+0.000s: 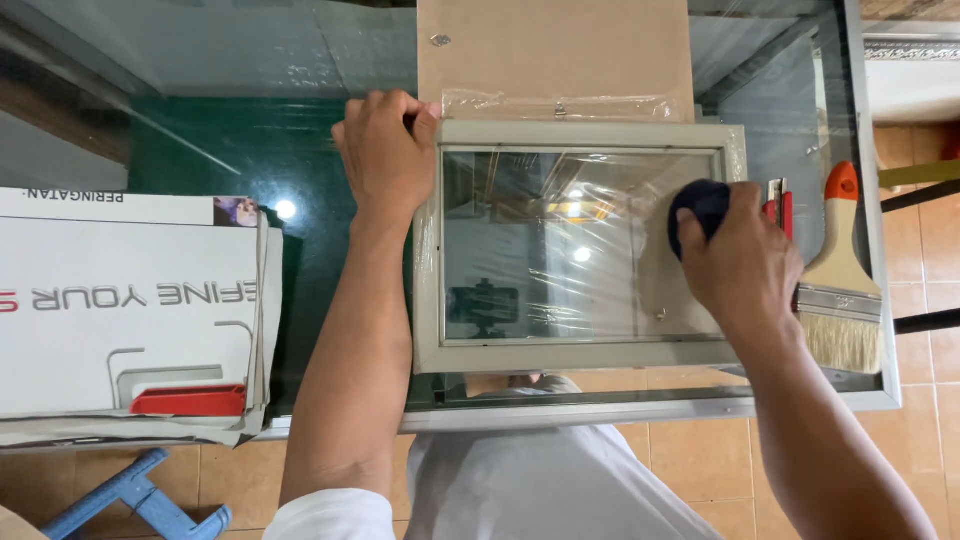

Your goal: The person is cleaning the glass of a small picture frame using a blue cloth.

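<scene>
Two hands on one picture frame (580, 245), head view. The frame lies flat on the glass desk (250, 150), near its front edge, grey border, clear glass pane. Your left hand (385, 150) clamps the frame's top left corner, fingers curled shut over the edge. Your right hand (745, 260) presses a dark round pad (698, 205) on the pane's right side, fingers closed around it. Brown backing board (555, 50) sits just beyond the frame. Paintbrush (838, 275) lies right of the frame, a white box (120, 310) well left.
</scene>
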